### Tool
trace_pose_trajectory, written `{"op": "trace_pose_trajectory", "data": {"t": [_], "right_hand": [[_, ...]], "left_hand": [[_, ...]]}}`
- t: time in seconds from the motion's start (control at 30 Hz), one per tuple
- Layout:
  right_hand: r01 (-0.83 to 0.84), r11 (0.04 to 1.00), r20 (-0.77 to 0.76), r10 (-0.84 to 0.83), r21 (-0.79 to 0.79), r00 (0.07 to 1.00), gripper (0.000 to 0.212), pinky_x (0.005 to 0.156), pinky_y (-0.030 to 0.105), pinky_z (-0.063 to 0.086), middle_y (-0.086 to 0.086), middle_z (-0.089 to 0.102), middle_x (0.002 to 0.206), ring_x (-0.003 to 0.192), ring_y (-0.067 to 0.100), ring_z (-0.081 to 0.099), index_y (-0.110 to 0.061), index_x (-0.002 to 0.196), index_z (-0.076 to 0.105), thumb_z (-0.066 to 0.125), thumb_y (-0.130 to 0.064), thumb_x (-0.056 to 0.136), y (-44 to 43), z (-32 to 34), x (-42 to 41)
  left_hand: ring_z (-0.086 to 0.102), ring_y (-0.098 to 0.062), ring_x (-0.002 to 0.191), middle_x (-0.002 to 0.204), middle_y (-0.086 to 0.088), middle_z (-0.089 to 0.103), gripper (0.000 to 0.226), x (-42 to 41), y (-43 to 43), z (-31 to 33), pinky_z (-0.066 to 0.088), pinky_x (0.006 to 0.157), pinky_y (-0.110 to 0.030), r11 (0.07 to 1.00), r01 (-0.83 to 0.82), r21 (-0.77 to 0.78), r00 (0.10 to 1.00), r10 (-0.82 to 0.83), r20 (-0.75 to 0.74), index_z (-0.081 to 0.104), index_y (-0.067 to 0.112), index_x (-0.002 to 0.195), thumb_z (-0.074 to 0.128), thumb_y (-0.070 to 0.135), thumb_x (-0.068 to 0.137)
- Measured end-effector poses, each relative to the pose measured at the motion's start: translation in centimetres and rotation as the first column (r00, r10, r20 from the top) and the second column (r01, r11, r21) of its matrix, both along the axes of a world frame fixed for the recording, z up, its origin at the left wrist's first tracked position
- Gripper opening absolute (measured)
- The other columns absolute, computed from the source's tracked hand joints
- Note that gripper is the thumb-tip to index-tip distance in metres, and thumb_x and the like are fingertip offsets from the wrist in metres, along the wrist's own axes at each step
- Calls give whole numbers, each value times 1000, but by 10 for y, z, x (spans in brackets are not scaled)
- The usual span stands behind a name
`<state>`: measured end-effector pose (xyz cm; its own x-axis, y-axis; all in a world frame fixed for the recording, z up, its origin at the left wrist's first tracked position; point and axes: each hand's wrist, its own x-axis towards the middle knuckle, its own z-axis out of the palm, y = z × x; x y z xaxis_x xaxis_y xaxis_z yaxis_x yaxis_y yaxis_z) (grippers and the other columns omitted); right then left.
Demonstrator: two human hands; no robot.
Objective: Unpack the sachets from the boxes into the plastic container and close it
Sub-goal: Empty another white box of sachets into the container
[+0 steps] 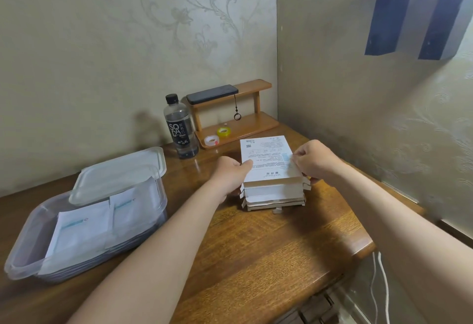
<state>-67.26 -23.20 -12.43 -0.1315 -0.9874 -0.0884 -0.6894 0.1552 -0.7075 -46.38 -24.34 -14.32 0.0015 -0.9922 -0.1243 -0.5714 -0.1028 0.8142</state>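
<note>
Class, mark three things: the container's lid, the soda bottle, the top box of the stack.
lid (pixel 119 174), head view, middle of its flat top.
soda bottle (pixel 179 130), head view, on its dark label.
top box (pixel 267 156), head view, on its printed upper face.

Back wall (pixel 89 42): pale beige wallpaper with a floral scroll pattern.
Right wall (pixel 332 88): same paper, meeting the back wall in a corner.
Worktop (pixel 256 252): varnished brown wood, set into that corner.
Shelf (pixel 258 122): small two-tier wooden rack at the worktop's back.
Striped cloth (pixel 414 11): blue and white, hanging upper right.
Light: soft sheen on the wood.
</note>
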Motion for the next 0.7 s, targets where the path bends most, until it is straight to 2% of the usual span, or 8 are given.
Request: {"op": "trace_pose_trajectory", "data": {"t": [0.1,0.17,0.23,0.3,0.4,0.5,0.6,0.7], "right_hand": [[2,1000,4,-1,-21,1000,38,45,26,48,8,63,95,74,27,62,-14,62,54,45,-11,99,2,7,1],[18,999,-11,-18,-46,1000,38,47,27,48,6,55,83,66,26,53,-16,57,45,40,-6,93,4,14,2],[29,997,-17,-30,-68,999,31,50,29,50,5,51,74,63,26,50,-15,57,43,36,-3,85,6,24,5],[38,994,-28,-41,-102,999,27,52,32,53,7,54,71,61,27,50,-14,59,46,35,-3,82,9,34,11],[16,987,-31,-21,-162,999,27,54,37,58,14,67,82,59,29,57,-6,68,58,37,-5,85,13,47,32],[-69,977,-35,64,-200,997,28,60,40,61,18,70,87,68,30,64,-1,91,69,42,-9,94,16,58,69],[-193,951,-59,184,-242,981,26,60,42,62,17,71,84,73,31,68,-3,94,71,46,-11,96,21,68,123],[-328,906,-67,323,-268,944,26,48,26,49,9,69,77,61,22,61,-6,89,72,47,-8,96,28,77,186]], "left_hand": [[41,-19,52,55,-2,38,53,0,4,6,39,61,-30,999,-28,-30,1000,28,7,42,17,58,49,43,104],[50,-21,55,60,-5,49,52,2,7,11,46,61,-32,999,-32,-32,999,32,13,50,14,64,44,46,105],[66,-27,69,75,-10,65,53,8,12,18,59,70,-38,999,-33,-42,999,34,22,65,5,82,42,48,104],[72,-30,80,89,-13,71,55,15,16,23,62,80,-42,997,-55,-58,998,56,20,67,1,100,40,49,104],[71,-24,76,92,-12,71,50,32,25,36,62,74,-37,993,-82,-89,996,84,25,68,5,104,40,46,104],[72,-25,73,88,-12,72,49,62,38,49,62,67,-33,977,-111,-180,993,117,22,70,2,94,42,42,104],[71,-28,75,78,-10,69,45,103,60,64,60,70,-36,955,-157,-252,983,175,50,59,11,72,44,39,104],[72,-30,78,77,-13,69,41,157,84,75,63,76,-44,932,-233,-277,966,254,41,60,9,74,45,38,100]]}}
